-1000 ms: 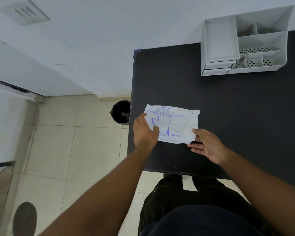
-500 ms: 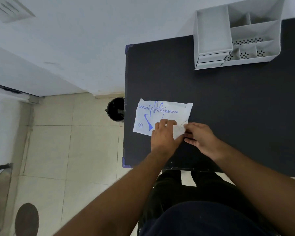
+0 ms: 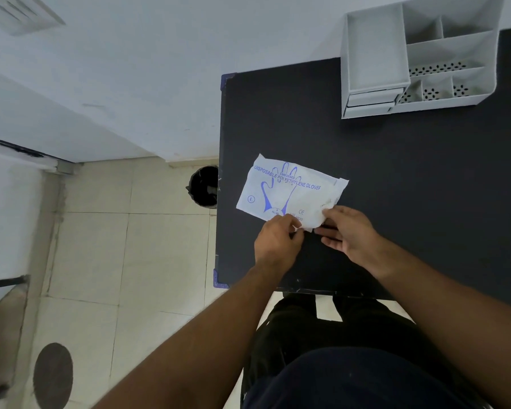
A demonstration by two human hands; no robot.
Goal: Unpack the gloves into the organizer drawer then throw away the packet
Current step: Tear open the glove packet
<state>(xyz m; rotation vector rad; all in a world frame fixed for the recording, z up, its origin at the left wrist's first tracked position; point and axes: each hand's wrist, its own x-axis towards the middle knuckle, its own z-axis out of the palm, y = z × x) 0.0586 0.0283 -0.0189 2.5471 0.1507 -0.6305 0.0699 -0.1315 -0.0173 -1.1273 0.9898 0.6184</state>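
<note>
A white packet of gloves (image 3: 289, 191) with blue print lies on the black table (image 3: 396, 187) near its left edge. My left hand (image 3: 276, 242) pinches the packet's near edge. Beside it, my right hand (image 3: 347, 231) grips the near right corner, which is lifted and crumpled. A grey organizer (image 3: 416, 59) stands at the table's far side, its two small drawers (image 3: 370, 101) shut at the front left. No loose gloves are visible.
A black waste bin (image 3: 204, 186) stands on the tiled floor just left of the table, level with the packet. A white wall runs behind the table. My legs are under the table's near edge.
My left hand slid from the packet's left end to its near right edge, close to my right hand. The packet's right corner has risen and crumpled between both hands.
</note>
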